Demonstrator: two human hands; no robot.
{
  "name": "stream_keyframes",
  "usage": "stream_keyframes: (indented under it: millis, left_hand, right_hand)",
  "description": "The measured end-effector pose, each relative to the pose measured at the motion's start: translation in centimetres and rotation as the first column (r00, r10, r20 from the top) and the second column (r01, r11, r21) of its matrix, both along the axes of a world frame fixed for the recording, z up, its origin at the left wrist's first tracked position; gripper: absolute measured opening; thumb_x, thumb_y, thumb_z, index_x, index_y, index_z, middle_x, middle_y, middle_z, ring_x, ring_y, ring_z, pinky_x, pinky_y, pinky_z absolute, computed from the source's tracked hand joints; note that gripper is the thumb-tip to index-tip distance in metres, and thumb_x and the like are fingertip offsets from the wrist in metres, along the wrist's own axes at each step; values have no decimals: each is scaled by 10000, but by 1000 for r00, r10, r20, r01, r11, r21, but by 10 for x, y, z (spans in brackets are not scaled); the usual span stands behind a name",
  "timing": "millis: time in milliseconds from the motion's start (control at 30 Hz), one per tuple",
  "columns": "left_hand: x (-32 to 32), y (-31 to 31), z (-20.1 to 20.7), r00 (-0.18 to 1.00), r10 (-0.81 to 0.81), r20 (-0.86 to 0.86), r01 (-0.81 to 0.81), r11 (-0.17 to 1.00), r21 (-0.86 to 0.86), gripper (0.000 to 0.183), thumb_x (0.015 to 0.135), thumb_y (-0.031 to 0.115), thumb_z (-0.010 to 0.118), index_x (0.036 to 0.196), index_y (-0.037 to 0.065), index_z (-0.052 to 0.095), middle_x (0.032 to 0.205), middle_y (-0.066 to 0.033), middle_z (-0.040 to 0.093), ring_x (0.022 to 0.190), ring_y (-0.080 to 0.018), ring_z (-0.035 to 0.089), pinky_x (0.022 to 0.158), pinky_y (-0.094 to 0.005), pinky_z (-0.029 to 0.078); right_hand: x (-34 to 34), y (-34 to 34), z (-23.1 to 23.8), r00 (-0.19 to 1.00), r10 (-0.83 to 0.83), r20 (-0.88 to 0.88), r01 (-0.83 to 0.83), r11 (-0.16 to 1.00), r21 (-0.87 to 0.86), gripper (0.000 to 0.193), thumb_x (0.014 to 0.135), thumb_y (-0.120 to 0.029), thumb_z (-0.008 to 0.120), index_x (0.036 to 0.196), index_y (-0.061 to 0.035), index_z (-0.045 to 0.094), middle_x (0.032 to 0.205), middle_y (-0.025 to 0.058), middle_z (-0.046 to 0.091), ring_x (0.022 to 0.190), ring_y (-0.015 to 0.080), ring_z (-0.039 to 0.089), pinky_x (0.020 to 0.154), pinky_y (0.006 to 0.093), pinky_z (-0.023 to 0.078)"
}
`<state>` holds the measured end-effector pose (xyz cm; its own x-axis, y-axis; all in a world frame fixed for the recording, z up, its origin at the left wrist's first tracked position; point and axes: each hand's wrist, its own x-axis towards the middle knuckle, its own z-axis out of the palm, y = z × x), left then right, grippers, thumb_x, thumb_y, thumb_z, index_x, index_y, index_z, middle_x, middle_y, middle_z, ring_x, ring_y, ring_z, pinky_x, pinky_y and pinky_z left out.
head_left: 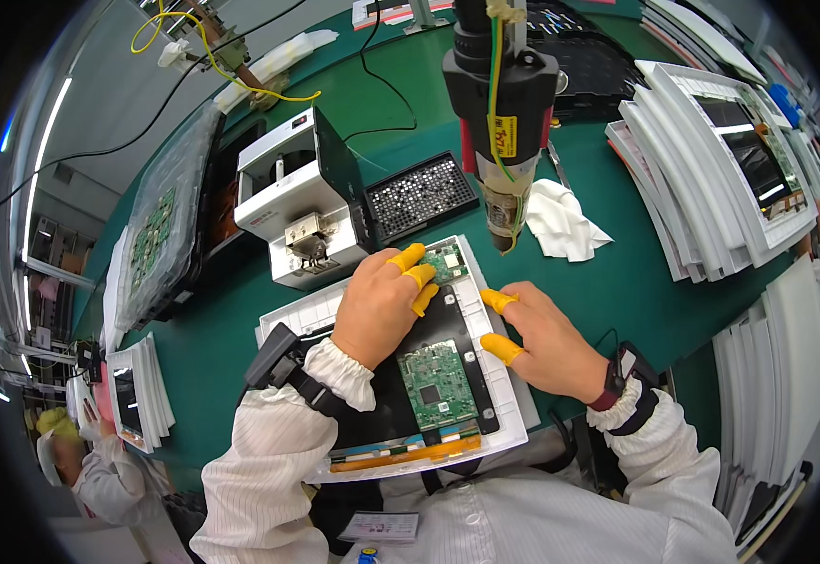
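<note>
A white plastic panel frame (506,414) with a black backing lies on the bench before me. A larger green circuit board (439,386) sits on the backing, and an orange flat strip (405,458) runs along the near edge. At the far right corner is a small green circuit board (449,264). My left hand (382,305), in yellow finger cots, reaches over the frame with bent fingers closed at that small board; its thumb is hidden. My right hand (553,346) is at the frame's right edge, thumb and forefinger in yellow cots and held apart.
A power screwdriver (504,122) hangs beyond the frame. Left of it stand a white screw feeder (302,202) and a black perforated tray (422,196). A white cloth (565,221) lies right. Stacked white frames (687,179) stand farther right; a clear tray of boards (161,221) stands left.
</note>
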<state>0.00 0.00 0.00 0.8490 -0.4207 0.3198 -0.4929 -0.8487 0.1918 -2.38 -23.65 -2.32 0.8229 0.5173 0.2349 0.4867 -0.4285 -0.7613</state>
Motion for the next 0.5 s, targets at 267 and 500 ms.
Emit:
stream_keyframes:
  millis: [267, 500]
  left_hand:
    - [0, 8, 1, 988, -127, 85, 115, 984, 135, 209, 688, 71, 697, 890, 27, 722, 844, -99, 660, 1015, -274, 592, 874, -375, 473]
    - [-1, 10, 11, 983, -182, 4, 176, 957, 229, 215, 709, 108, 682, 902, 21, 716, 867, -95, 657, 1089, -267, 548, 897, -384, 408]
  right_hand:
    - [1, 2, 1, 1000, 8, 1, -8, 1000, -6, 307, 793, -94, 691, 1018, 77, 572, 1088, 196, 524, 980, 355, 531, 846, 398, 447]
    - [0, 1, 1, 1000, 9, 11, -9, 1000, -27, 331, 795, -107, 692, 1042, 75, 568, 1094, 196, 521, 990, 354, 528, 850, 400, 445]
